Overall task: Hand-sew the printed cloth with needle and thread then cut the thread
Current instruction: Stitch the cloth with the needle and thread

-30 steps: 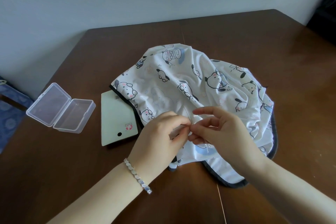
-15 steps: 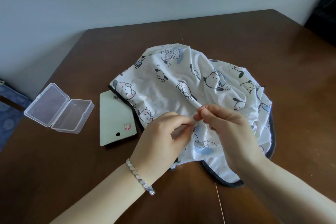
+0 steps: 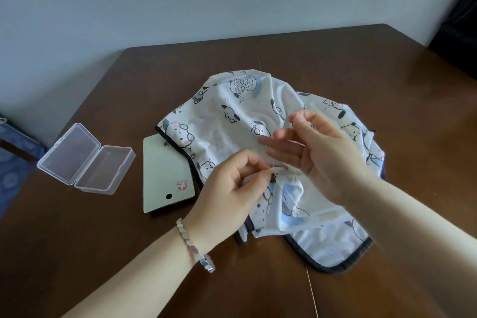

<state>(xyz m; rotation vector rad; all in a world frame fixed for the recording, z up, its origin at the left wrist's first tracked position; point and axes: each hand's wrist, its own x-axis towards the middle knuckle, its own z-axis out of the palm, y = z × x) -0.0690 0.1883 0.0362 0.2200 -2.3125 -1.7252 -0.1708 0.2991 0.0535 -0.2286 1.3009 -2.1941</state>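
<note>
Left hand: the left hand (image 3: 232, 188), a bracelet (image 3: 196, 248) on its wrist, is curled at the near side of the cloth. Its thumb and forefinger pinch a small fold of fabric, lifted a little off the counter (image 3: 387, 72).
Right hand: the right hand (image 3: 320, 155) is raised just beyond the left. Its thumb and forefinger tips are pressed together at the top, and the other fingers stretch loosely toward the fold. Whatever that pinch holds is too fine to see from here; I take it to be the needle, drawn up from the fold.
Cloth: the printed cloth (image 3: 227, 121) lies bunched in the middle of the counter, with a dark binding along its near edge. Its left side overlaps a pale green card (image 3: 165, 170).
Thread: I cannot make out any thread between the hands, nor any stitches.
Done so far: this looks like the middle of the sewing, with a stitch being pulled through. How many stitches are in, I cannot tell.
Left to do: probably more stitching, then tying off and cutting the thread. I see no scissors anywhere.
Further off: a clear plastic box (image 3: 85, 160) sits left of the card with its lid open, well apart from the cloth.
</note>
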